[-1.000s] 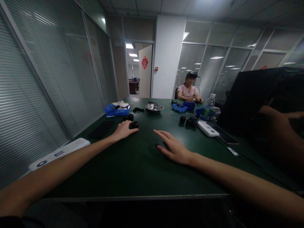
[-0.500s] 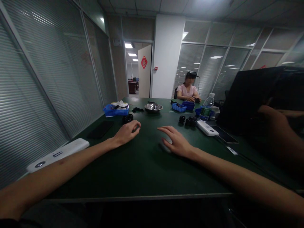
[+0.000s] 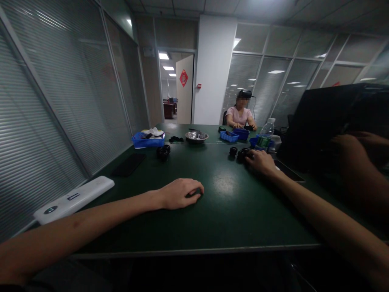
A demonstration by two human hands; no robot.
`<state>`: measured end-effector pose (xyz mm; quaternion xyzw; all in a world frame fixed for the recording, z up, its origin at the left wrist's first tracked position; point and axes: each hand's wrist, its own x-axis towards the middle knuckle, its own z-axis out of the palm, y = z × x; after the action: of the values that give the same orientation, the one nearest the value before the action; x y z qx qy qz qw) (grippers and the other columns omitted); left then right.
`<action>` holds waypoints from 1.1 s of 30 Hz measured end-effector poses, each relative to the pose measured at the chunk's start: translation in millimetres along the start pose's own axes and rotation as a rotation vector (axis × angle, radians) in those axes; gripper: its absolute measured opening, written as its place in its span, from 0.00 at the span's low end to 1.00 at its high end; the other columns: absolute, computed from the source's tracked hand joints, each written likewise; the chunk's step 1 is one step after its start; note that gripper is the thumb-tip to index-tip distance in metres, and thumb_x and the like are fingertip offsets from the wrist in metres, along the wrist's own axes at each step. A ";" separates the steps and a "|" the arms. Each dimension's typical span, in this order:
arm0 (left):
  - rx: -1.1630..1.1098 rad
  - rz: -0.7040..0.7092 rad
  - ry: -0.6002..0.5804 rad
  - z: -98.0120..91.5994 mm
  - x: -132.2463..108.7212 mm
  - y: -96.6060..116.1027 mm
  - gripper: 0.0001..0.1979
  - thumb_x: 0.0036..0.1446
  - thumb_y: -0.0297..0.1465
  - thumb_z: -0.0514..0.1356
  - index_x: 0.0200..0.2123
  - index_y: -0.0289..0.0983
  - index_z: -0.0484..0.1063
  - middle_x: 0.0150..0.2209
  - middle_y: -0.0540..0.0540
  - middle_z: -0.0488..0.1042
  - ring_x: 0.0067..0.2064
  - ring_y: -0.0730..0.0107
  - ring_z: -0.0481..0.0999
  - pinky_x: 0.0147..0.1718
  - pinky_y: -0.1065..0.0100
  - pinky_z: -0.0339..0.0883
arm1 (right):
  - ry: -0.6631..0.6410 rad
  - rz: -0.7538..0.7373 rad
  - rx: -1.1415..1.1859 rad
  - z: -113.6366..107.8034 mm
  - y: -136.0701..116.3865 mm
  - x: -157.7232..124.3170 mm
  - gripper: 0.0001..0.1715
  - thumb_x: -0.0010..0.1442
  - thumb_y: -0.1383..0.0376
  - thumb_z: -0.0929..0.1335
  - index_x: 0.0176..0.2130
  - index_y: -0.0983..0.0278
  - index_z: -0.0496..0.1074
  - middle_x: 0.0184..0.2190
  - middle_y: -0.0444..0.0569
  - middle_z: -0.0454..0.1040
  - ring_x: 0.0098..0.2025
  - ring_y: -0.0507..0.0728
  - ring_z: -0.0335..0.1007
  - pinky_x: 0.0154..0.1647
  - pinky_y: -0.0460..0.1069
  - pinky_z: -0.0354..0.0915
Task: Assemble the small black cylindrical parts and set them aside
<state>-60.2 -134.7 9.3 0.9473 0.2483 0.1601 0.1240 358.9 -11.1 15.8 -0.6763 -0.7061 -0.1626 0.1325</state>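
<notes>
My left hand (image 3: 184, 194) rests low over the green table (image 3: 194, 227), its fingers loosely bent and the thumb apart, with nothing in it. At the right, my right hand (image 3: 261, 161) reaches to a cluster of black round parts (image 3: 242, 155). Its fingertips are bent around the near right side of the cluster, and part of the grip is hidden. One more black round part (image 3: 233, 151) stands just left of that cluster. Another group of black round parts (image 3: 163, 152) sits farther left, away from both hands.
A steel bowl (image 3: 197, 138) and blue trays (image 3: 148, 140) stand farther back. White power bank (image 3: 74, 198) and black phone (image 3: 129, 164) lie left. A bottle (image 3: 266, 134) is beyond my right hand. Another person's arm (image 3: 355, 158) is by a black box (image 3: 319, 125); someone sits opposite (image 3: 240, 115).
My left hand has come away from the left group of black parts, moving right and toward me. My right hand has moved right and forward to the other cluster, covering the white device there.
</notes>
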 end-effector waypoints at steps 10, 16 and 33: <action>-0.015 -0.028 0.021 1.7 0.3 0.6 0.09 0.69 0.32 0.57 0.48 0.38 0.74 0.34 0.49 0.71 0.35 0.66 0.71 0.38 0.64 0.64 | -0.100 -0.178 -0.009 -33.7 -44.5 -12.1 0.15 0.67 0.59 0.67 0.38 0.66 0.79 0.40 0.62 0.81 0.47 0.69 0.76 0.51 0.61 0.64; -0.106 -0.243 0.174 5.4 3.0 -10.3 0.21 0.63 0.46 0.65 0.50 0.38 0.72 0.44 0.45 0.73 0.44 0.60 0.74 0.42 0.62 0.68 | -0.146 -0.606 0.293 -48.9 -136.6 -70.7 0.18 0.75 0.53 0.62 0.52 0.58 0.74 0.48 0.50 0.79 0.49 0.58 0.76 0.51 0.51 0.70; -0.129 -0.199 0.117 1.3 4.8 -9.0 0.19 0.60 0.47 0.67 0.42 0.37 0.73 0.41 0.45 0.73 0.40 0.60 0.72 0.38 0.63 0.64 | -0.108 -0.670 0.945 -53.4 -180.0 -115.3 0.19 0.68 0.63 0.71 0.56 0.60 0.67 0.49 0.51 0.76 0.47 0.58 0.73 0.48 0.54 0.71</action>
<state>-59.6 -124.9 6.5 0.8969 0.3373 0.2178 0.1854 183.2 -143.9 8.5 -0.2908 -0.8833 0.1717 0.3251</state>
